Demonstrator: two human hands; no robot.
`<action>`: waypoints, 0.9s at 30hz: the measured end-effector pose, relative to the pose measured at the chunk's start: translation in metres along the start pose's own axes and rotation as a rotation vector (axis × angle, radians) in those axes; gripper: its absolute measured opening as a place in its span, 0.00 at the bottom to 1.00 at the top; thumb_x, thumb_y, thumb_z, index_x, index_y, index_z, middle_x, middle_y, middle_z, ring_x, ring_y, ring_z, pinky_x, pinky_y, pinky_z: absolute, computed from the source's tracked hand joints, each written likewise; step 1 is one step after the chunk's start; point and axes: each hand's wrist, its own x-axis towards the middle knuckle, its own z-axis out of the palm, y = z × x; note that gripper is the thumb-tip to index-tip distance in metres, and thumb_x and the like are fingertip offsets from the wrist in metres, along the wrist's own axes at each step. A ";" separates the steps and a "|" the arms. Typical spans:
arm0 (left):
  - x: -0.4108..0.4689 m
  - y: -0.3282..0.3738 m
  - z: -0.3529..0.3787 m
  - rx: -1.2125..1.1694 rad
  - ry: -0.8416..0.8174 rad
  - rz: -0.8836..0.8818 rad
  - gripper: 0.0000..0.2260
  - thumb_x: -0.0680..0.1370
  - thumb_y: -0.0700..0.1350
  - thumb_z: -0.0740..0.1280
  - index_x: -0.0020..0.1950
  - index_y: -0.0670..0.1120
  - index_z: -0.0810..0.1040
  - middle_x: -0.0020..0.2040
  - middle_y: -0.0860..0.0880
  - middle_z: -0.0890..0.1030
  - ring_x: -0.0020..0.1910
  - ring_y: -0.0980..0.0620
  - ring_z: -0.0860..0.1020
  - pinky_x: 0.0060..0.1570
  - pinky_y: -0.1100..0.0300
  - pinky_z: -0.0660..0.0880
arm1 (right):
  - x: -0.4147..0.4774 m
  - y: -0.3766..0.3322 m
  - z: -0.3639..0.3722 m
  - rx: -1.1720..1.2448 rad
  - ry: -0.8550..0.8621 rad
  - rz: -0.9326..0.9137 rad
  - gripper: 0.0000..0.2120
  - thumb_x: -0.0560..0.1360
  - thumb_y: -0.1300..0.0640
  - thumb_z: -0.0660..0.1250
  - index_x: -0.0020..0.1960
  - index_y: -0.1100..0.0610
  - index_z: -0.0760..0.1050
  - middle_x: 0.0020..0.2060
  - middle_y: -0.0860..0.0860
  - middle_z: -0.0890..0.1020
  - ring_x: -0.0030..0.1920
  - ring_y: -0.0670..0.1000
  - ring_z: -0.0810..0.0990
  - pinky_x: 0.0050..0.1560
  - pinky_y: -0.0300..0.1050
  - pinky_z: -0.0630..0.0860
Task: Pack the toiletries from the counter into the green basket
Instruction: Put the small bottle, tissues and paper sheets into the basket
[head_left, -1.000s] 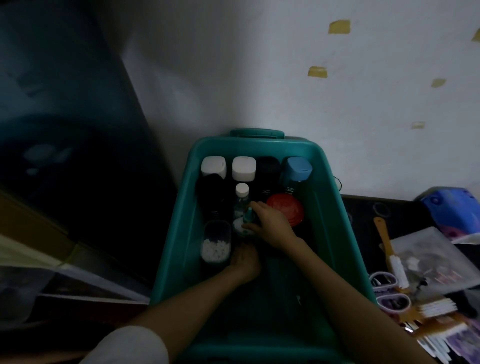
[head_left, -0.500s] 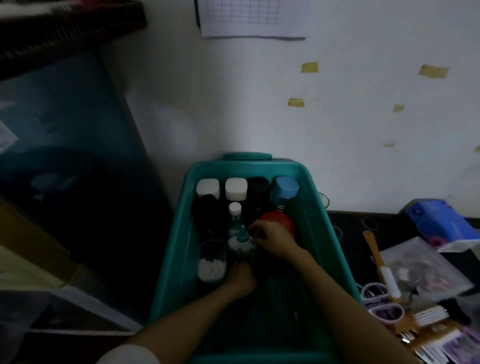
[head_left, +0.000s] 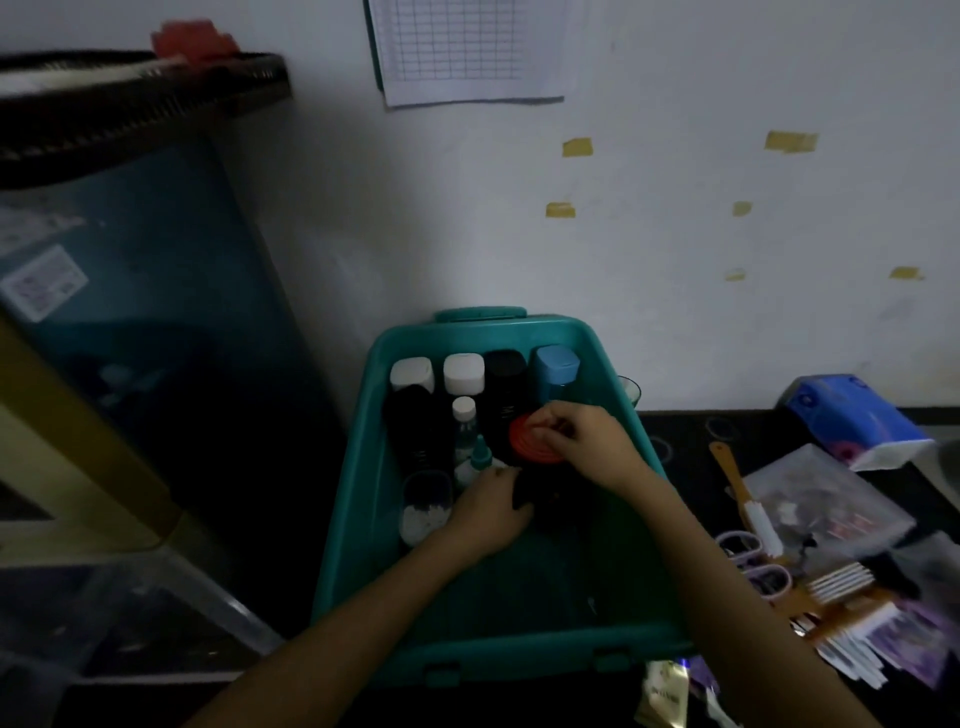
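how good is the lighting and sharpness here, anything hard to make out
Head view: dim throughout, the wall brightest; the basket floor and black bottles merge into shadow, only the red lid under the right hand stands out; shelf at upper left smeared by blur; clutter at right soft.

Can't ID dark obj (head_left: 545, 499) under left hand (head_left: 488, 512); see only pt of red lid (head_left: 524, 441) behind right hand (head_left: 587, 447).

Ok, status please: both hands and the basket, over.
Right hand pinches the red lid. Left hand inside green basket, grip unclear. Bottles crowd the far end.
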 end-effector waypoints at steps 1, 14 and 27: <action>-0.003 0.005 -0.002 0.018 0.022 0.026 0.15 0.77 0.45 0.64 0.63 0.43 0.74 0.58 0.43 0.77 0.56 0.46 0.76 0.52 0.57 0.73 | -0.006 0.000 -0.005 0.011 0.026 -0.004 0.07 0.75 0.58 0.68 0.52 0.51 0.80 0.48 0.43 0.83 0.49 0.45 0.80 0.53 0.45 0.76; -0.027 0.102 0.036 0.158 0.269 0.355 0.10 0.78 0.49 0.62 0.58 0.47 0.72 0.54 0.49 0.75 0.53 0.50 0.75 0.48 0.55 0.71 | -0.105 0.025 -0.050 -0.169 0.386 0.070 0.07 0.76 0.56 0.67 0.52 0.56 0.81 0.46 0.50 0.79 0.50 0.51 0.75 0.50 0.46 0.71; -0.025 0.110 0.042 0.079 0.288 0.363 0.14 0.79 0.45 0.64 0.64 0.46 0.72 0.59 0.49 0.75 0.57 0.51 0.74 0.54 0.57 0.73 | -0.125 0.036 -0.023 0.095 0.551 0.211 0.06 0.78 0.55 0.65 0.53 0.52 0.78 0.46 0.45 0.78 0.49 0.46 0.76 0.50 0.49 0.75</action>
